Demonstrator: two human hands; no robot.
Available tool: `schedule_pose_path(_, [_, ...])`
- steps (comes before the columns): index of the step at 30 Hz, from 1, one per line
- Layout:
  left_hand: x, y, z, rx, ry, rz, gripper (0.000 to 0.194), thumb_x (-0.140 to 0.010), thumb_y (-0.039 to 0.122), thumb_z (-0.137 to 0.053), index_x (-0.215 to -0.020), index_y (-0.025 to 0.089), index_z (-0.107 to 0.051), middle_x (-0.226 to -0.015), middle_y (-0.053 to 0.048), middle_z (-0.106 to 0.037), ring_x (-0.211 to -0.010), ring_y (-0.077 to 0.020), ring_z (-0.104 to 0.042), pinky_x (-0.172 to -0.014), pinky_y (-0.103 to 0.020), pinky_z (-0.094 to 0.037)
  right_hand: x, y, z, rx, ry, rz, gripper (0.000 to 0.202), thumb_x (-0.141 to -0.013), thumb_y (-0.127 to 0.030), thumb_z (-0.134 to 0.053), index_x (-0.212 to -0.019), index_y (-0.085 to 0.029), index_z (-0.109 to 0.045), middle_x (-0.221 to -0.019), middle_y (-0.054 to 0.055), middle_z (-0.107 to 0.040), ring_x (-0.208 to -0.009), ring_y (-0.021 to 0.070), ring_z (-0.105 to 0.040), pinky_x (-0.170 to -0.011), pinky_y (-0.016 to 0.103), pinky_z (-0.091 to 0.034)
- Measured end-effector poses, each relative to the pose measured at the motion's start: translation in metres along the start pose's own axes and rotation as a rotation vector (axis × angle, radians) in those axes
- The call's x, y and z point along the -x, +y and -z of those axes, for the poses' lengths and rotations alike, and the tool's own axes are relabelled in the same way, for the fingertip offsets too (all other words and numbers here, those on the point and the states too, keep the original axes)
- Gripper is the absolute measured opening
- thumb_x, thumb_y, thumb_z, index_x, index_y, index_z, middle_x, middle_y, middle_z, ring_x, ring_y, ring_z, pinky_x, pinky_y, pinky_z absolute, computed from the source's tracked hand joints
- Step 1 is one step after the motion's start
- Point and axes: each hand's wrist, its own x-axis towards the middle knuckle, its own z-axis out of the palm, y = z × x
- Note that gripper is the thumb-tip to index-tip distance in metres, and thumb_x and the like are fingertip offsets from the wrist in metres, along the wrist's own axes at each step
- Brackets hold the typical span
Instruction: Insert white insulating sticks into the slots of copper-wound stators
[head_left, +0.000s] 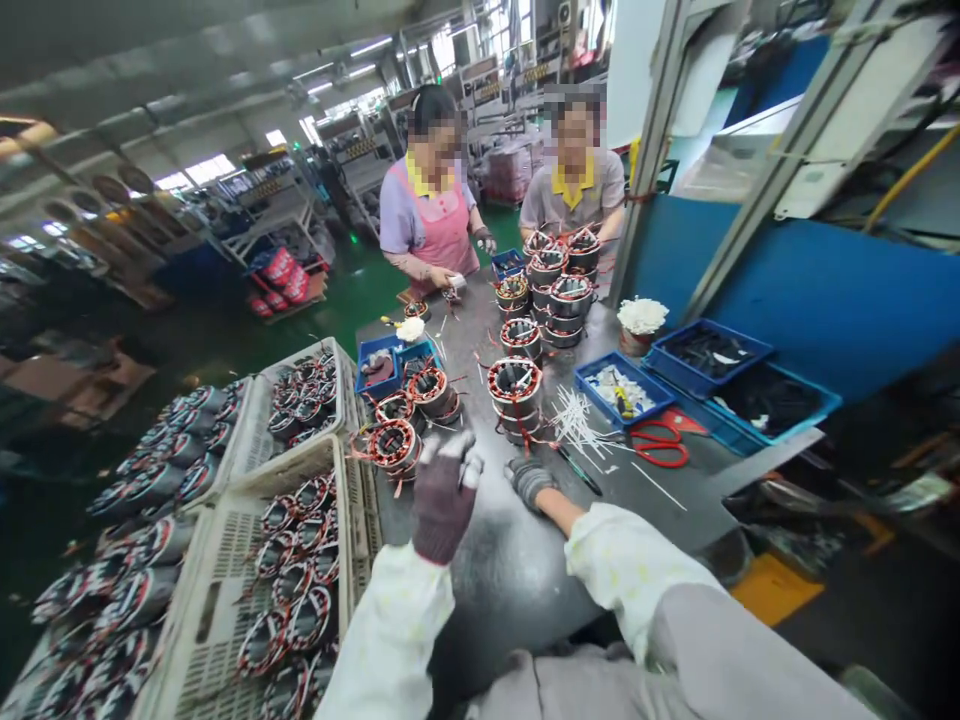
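My left hand (445,500), in a dark maroon glove with pale fingertips, is raised over the metal table. Its fingers are bent but apart, and I see nothing in them. Just to its left is a wire-wound motor stator (394,445) with red lacing. My right hand (531,482), in a grey striped glove, rests low over the tabletop with its fingers curled together; whatever they hold, if anything, is hidden. Beyond it stands a stack of stators (515,385). A dark green pen (579,470) lies to its right, near loose white sticks (577,420).
Crates of stators (214,570) flank the table's left side. On the right are red scissors (660,442), a blue tray (624,390) of white pieces and trays of dark strips (709,348). Taller stator stacks (566,300) stand farther back. Two co-workers (431,200) are across the table.
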Motion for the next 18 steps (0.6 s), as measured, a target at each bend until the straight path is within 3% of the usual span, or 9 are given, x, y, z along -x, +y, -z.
schedule_pose_path(3, [-0.079, 0.036, -0.019, -0.08, -0.103, -0.126, 0.049, -0.106, 0.039, -0.056, -0.15, 0.019, -0.062, -0.145, -0.011, -0.072, -0.14, -0.0259, -0.062, -0.136, -0.046, -0.022, 0.003, 0.006, -0.007, -0.008, -0.045, -0.075, 0.039, -0.113, -0.035, -0.048, -0.115, -0.011, -0.078, -0.11, 0.017, -0.08, -0.104, 0.0249, -0.076, -0.099, 0.037, -0.055])
schedule_pose_path(6, [-0.139, 0.062, -0.045, -0.175, -0.239, -0.168, 0.053, -0.103, 0.044, -0.063, -0.15, 0.02, -0.062, -0.146, -0.012, -0.071, -0.141, -0.0276, -0.061, -0.133, -0.046, -0.028, 0.009, 0.018, -0.006, -0.06, -0.05, -0.075, 0.041, -0.114, -0.035, -0.042, -0.122, -0.015, -0.077, -0.118, 0.015, -0.08, -0.109, 0.0244, -0.075, -0.098, 0.034, -0.053])
schedule_pose_path(8, [-0.166, 0.069, -0.061, -0.242, -0.325, -0.203, 0.051, -0.101, 0.049, -0.065, -0.143, 0.021, -0.066, -0.146, -0.012, -0.071, -0.144, -0.0292, -0.058, -0.128, -0.045, -0.035, 0.013, 0.028, -0.004, -0.107, -0.058, -0.063, 0.038, -0.113, -0.039, -0.048, -0.121, -0.016, -0.077, -0.119, 0.013, -0.08, -0.109, 0.0239, -0.074, -0.098, 0.036, -0.054])
schedule_pose_path(13, [-0.188, 0.067, -0.096, -0.436, -0.531, -0.111, 0.064, -0.099, 0.067, -0.059, -0.13, 0.012, -0.071, -0.126, -0.021, -0.076, -0.124, -0.0345, -0.068, -0.112, -0.044, -0.047, 0.014, 0.046, -0.002, -0.229, -0.099, 0.002, 0.046, -0.106, -0.057, -0.062, -0.118, -0.015, -0.074, -0.117, 0.007, -0.077, -0.106, 0.0243, -0.073, -0.101, 0.045, -0.057])
schedule_pose_path(18, [-0.169, 0.075, -0.103, -0.488, -0.503, -0.029, 0.067, -0.103, 0.07, -0.047, -0.126, 0.012, -0.071, -0.117, -0.021, -0.078, -0.121, -0.0354, -0.07, -0.109, -0.044, -0.047, 0.029, 0.064, 0.005, -0.289, -0.148, 0.103, 0.039, -0.109, -0.045, -0.054, -0.109, -0.018, -0.083, -0.109, 0.009, -0.082, -0.105, 0.0251, -0.074, -0.1, 0.033, -0.052])
